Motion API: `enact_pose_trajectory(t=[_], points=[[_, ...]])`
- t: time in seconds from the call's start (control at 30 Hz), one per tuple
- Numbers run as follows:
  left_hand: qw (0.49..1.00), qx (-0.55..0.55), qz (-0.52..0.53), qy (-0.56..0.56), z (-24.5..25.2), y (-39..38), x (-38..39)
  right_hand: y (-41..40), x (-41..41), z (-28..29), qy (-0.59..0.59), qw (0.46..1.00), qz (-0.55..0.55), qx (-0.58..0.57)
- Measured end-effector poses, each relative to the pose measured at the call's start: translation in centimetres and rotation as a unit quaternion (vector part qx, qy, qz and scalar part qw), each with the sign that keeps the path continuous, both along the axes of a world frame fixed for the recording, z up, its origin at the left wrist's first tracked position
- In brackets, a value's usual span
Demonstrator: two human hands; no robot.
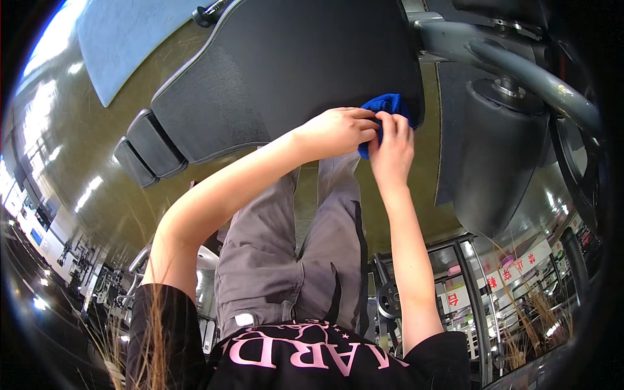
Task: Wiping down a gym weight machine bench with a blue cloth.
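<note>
A blue cloth [385,103] lies bunched over the near right corner of a black padded gym bench [312,53]. My left hand [340,129] reaches across from the left, its fingertips on the cloth's left side. From the right, my right hand [396,144] grips the same cloth with bent fingers, and the two hands almost touch. Part of the cloth hangs below the pad's edge, and my fingers hide its middle. The pad's surface looks darker on the right and dull grey toward its left end.
Two small black pads [156,144] extend off the bench's left end. On the right are a grey metal tube frame [531,73] and a large black roller pad [497,156]. A light blue panel [126,48] is at upper left. A weight plate [389,298] shows beside my leg.
</note>
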State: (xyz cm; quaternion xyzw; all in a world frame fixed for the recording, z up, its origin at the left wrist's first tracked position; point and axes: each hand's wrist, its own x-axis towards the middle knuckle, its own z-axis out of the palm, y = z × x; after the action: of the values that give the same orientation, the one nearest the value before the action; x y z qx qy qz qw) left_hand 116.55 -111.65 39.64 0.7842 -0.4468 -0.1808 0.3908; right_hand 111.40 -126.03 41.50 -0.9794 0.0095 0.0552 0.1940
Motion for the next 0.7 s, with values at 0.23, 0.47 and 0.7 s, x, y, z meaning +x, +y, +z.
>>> enact_pose_trajectory(t=[0.23,0.47,0.7], points=[[0.999,0.026,0.044,0.018,-0.4,4.0,-1.2,3.7,0.0,-1.1,0.004,0.999,0.047,0.002],[0.996,0.041,0.069,0.025,-0.4,7.7,-2.8,6.7,-0.4,-1.8,0.039,0.994,0.105,0.014],[0.992,0.077,0.099,0.008,-1.1,11.8,-5.6,10.2,-0.9,-2.7,0.058,0.982,0.176,0.046]])
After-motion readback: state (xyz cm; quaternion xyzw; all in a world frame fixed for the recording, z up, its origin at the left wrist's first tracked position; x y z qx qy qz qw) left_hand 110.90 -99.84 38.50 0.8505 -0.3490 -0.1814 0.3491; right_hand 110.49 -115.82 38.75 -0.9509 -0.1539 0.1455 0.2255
